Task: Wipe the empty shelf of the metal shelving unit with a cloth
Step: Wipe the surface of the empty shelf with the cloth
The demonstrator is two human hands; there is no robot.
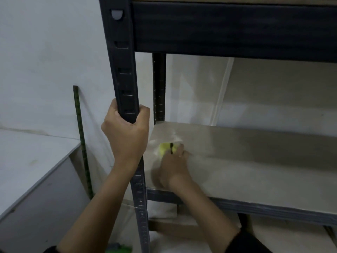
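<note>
A right hand (172,166) is pressing a yellow cloth (166,148) onto the shelf's (255,172) left end while the left hand (125,132) is gripping the post (125,70) (blurred); far corners risk being missed.

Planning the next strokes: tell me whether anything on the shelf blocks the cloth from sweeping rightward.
Nothing visible does. The right hand presses the yellow cloth near the shelf board's left rear corner; the board to its right lies bare as far as the frame shows.

left hand (125,132) grips front post (125,70) | right hand (173,167), blurred, presses yellow cloth (165,148) on shelf (255,170)
</note>
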